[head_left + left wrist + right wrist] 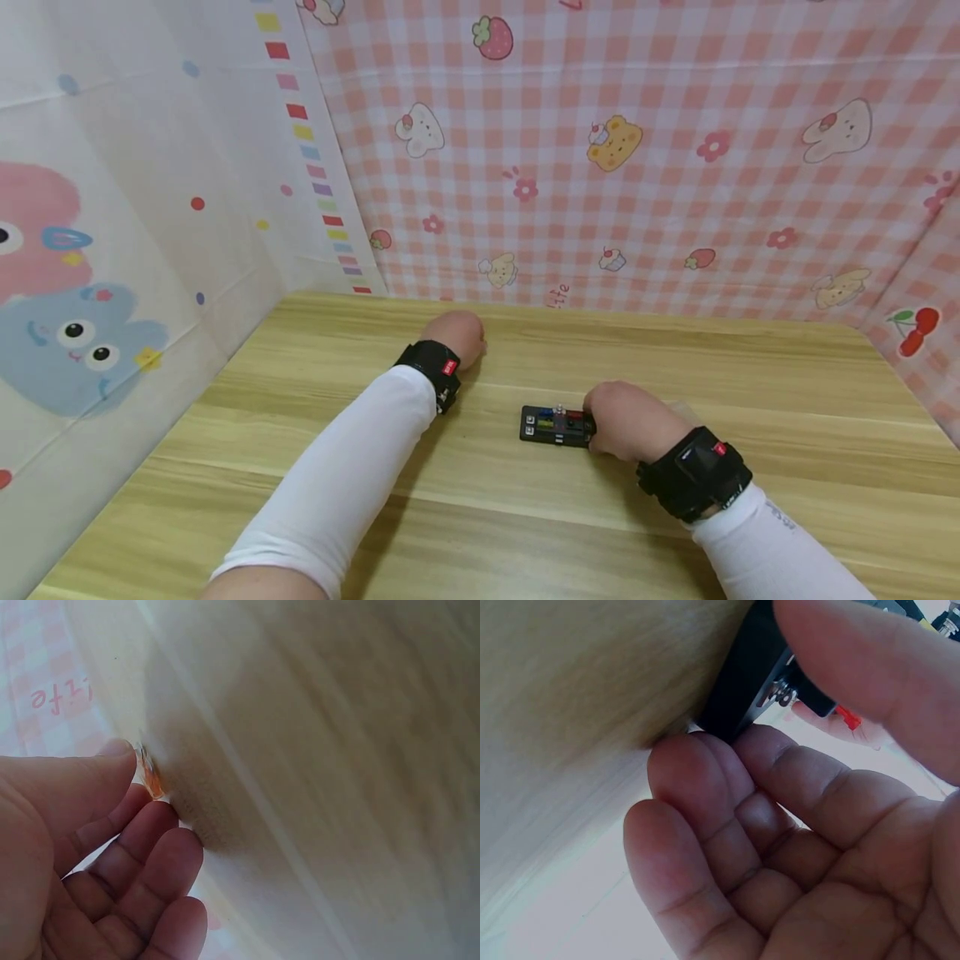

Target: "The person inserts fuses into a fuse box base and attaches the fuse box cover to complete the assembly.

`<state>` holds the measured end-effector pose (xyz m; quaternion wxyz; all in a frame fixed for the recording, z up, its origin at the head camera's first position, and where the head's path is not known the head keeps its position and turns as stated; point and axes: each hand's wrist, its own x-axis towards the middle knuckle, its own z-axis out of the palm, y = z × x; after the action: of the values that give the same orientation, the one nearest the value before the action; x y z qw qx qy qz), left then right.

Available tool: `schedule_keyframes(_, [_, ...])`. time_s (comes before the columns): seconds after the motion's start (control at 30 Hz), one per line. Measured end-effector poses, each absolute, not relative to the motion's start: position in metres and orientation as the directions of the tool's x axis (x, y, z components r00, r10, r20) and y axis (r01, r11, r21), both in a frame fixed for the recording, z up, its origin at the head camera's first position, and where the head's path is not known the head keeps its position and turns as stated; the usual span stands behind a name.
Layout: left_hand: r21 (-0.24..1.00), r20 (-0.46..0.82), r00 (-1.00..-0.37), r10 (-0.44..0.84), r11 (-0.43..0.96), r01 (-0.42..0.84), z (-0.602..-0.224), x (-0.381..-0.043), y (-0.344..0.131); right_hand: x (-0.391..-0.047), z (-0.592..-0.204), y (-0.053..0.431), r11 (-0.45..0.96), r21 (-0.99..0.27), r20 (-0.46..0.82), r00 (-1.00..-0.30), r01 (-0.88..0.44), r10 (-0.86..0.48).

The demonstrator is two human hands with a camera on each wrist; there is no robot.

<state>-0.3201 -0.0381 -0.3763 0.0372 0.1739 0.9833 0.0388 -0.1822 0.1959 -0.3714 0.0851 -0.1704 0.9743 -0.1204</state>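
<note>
- Head cam on my feed: black board (557,426) sits b/w the two hands, at the near left of the right hand (626,419) and touching it.
- Long axis runs approx side to side, roughly in line w/ the back edge of the table. Right hand is def the nearer one; left hand (457,337) is well apart, up & left of the board. Imo that gap is what the coming move turns on.
- Right hand: thumb & fingers closed on the board's right end, little gap. Can't tell if that end is lifted a bit.
- Left hand: thumb tip & fingertips nearly together, pinching a small clear-and-orange piece (153,780) just by the tabletop, afaict. Other fingers half curled. Too blurry for me to say what it is.
- Board has blue, yellow & red bits on top, plus two pale squares (529,431) at its left end.
- Surface: wood-grain table (480,533). Smth pale (684,410) pokes out behind the right hand, mostly hidden, no ID from me.
- Room: pink gingham backdrop (652,208) behind, white cartoon sheet (225,125) on the left.
</note>
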Motion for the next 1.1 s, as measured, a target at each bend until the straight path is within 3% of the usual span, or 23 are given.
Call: schedule_keyframes(1.1, [0.017, 0.003, -0.936, 0.353, 0.936, 0.353, -0.3774, -0.3206, -0.0352, -0.1835, -0.3717, 0.1964, 0.915, -0.258, -0.126, -0.928, -0.312, -0.351])
